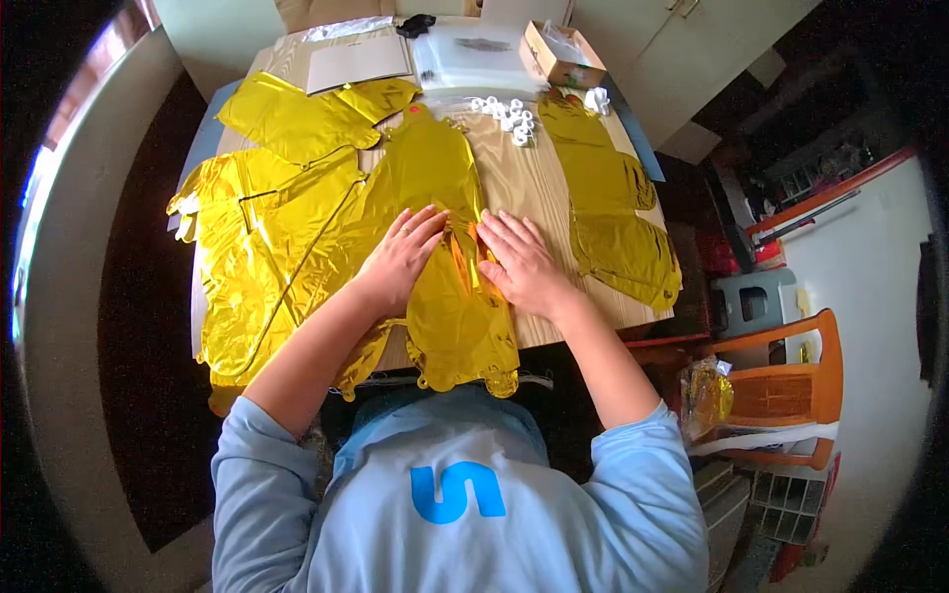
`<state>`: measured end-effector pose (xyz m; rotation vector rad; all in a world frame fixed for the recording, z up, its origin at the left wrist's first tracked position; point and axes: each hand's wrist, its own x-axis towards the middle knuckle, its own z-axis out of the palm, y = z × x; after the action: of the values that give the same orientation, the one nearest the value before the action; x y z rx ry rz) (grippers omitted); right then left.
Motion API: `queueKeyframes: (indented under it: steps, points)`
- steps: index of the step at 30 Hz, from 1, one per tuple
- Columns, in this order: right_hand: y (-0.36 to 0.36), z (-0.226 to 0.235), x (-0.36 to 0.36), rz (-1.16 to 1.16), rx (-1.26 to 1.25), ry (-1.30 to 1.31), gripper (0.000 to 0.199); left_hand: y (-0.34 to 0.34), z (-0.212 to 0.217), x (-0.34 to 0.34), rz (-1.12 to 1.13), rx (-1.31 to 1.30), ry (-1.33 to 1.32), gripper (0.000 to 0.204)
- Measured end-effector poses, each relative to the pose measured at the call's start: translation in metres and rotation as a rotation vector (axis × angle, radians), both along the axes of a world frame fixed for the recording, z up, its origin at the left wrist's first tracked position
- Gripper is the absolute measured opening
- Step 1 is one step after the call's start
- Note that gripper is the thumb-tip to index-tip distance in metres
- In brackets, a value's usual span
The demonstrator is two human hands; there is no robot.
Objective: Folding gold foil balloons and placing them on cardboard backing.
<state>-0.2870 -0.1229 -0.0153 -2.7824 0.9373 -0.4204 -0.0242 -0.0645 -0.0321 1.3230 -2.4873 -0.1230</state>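
Note:
A flat gold foil balloon (pixel 425 158) lies lengthwise in front of me, its near end hanging past the table's front edge. My left hand (pixel 400 259) rests palm down on its left side, fingers stretched out. On its right side my right hand (pixel 524 262) lies flat too, fingertips at the foil's edge. Creases show in the foil between the two hands. Further gold foil balloons (pixel 267 237) are spread over the left of the table, partly overlapping. Another gold foil balloon (pixel 613 208) lies apart at the right.
Several small white ring-shaped pieces (pixel 509 119) lie beyond my right hand. At the table's back are clear plastic bags (pixel 474 59), a pale flat sheet (pixel 358 64) and a cardboard box (pixel 563 57). A wooden chair (pixel 781 390) stands at the right, near a grey stool (pixel 746 301).

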Motion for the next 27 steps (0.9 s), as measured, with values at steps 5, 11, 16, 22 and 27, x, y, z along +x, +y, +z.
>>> queueKeyframes:
  steps: [5,11,16,22,27]
  points:
    - [0.004,-0.004,0.006,0.032,-0.008,0.046,0.062,-0.001,-0.004,0.003,-0.006,-0.027,0.003,0.083]
    - [-0.002,0.003,0.001,0.033,0.122,-0.011,0.066,-0.002,-0.004,0.001,-0.002,-0.008,-0.023,0.078]
    - [-0.009,0.002,-0.005,0.035,0.100,0.110,0.068,-0.003,-0.011,0.005,-0.060,-0.060,0.034,0.080]
    - [-0.007,-0.003,0.000,0.043,0.073,0.162,0.071,0.000,-0.001,0.000,-0.040,-0.025,0.134,0.072]
    - [-0.005,-0.001,0.004,0.031,0.062,0.208,0.073,-0.007,0.006,0.004,0.042,0.272,0.620,0.066]
